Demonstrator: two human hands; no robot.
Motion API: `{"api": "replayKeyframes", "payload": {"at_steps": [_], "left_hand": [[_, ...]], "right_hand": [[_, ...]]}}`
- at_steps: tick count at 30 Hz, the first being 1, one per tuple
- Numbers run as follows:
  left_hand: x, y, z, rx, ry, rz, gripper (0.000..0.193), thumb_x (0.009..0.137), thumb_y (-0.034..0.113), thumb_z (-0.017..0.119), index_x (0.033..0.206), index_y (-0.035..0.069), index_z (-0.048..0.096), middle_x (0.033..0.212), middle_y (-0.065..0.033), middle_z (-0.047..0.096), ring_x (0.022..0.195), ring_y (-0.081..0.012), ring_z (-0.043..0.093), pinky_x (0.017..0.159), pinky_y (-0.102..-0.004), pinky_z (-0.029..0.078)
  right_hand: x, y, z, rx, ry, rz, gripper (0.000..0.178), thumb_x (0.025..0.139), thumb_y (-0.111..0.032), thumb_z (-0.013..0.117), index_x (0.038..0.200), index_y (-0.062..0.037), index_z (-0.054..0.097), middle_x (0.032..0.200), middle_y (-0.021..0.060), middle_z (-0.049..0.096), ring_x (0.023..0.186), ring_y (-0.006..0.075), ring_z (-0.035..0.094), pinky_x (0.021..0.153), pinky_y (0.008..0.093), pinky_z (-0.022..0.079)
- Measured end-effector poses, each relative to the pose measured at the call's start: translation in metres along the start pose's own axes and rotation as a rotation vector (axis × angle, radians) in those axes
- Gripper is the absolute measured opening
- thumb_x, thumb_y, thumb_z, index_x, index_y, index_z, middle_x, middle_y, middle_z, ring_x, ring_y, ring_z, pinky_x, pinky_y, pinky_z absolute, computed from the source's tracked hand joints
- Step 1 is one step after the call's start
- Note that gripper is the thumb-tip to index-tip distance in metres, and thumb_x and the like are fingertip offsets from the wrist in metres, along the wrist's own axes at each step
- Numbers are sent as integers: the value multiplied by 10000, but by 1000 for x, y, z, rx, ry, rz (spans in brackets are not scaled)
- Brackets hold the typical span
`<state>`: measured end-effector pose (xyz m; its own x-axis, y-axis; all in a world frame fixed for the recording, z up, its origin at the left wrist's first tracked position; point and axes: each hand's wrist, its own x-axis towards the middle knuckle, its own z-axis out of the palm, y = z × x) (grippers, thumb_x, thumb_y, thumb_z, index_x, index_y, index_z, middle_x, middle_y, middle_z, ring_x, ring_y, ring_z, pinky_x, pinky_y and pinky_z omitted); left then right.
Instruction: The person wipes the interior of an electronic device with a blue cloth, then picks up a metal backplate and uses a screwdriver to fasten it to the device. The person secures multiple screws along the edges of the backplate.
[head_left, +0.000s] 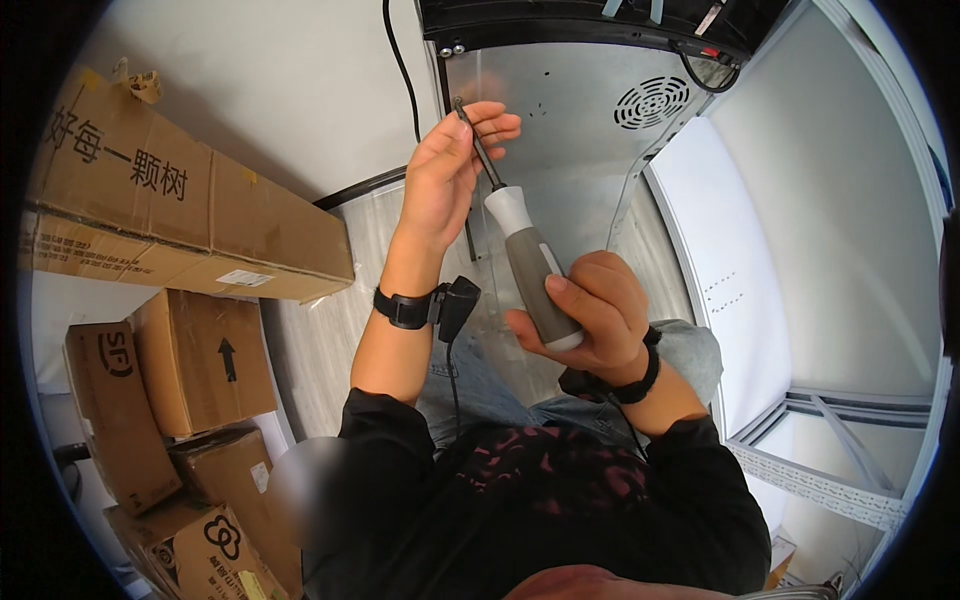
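While boxes (205, 360) line floorboards (310, 350), a screwdriver (535, 270) slants.

- Pale wall (270, 80) with dark skirting (362, 188) stands far left.
- Floor (315, 345) is grey wood-grain.
- Cardboard boxes (195, 360) crowd the left.
- White frame (815, 484) stands right.

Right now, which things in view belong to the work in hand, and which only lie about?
Likely in the work: screwdriver, right hand on its handle, left hand at its shaft; perhaps metal panel.
Apparently lying about: long box, smaller boxes.
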<state>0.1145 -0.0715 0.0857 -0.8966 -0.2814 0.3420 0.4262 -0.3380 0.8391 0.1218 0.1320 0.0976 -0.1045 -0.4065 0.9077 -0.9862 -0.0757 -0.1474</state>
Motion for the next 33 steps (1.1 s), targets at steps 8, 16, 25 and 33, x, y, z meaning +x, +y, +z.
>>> {"api": "replayKeyframes", "payload": {"at_steps": [8,16,25,33], "left_hand": [[-1,1,4,-49,11,6,386,982,296,426,1217,7,528,1156,-119,615,1091,-194,559,905,-299,403],[-1,3,-1,-61,10,-28,397,974,298,443,1228,0,506,1038,-114,634,1005,-223,591,858,-310,455],[5,5,-5,-357,-18,-94,191,965,213,483,969,35,550,698,-88,607,660,-190,540,665,-295,429],[4,6,-9,-338,20,-117,187,967,215,483,958,39,546,697,-86,611,630,-179,529,628,-287,414]], "right_hand": [[-4,1,-1,-12,1,16,549,648,-160,838,1081,-51,519,851,91,522,607,241,528,513,316,434],[3,-2,15,-18,85,-33,536,646,-198,821,1083,-86,530,972,108,495,718,242,537,585,328,444],[10,-10,5,-13,-45,60,443,669,-185,773,1078,-118,619,1108,148,447,803,245,541,605,317,463],[7,-8,6,10,-126,-98,379,692,-153,770,1054,-142,660,1057,147,482,792,227,553,562,279,484]]}}
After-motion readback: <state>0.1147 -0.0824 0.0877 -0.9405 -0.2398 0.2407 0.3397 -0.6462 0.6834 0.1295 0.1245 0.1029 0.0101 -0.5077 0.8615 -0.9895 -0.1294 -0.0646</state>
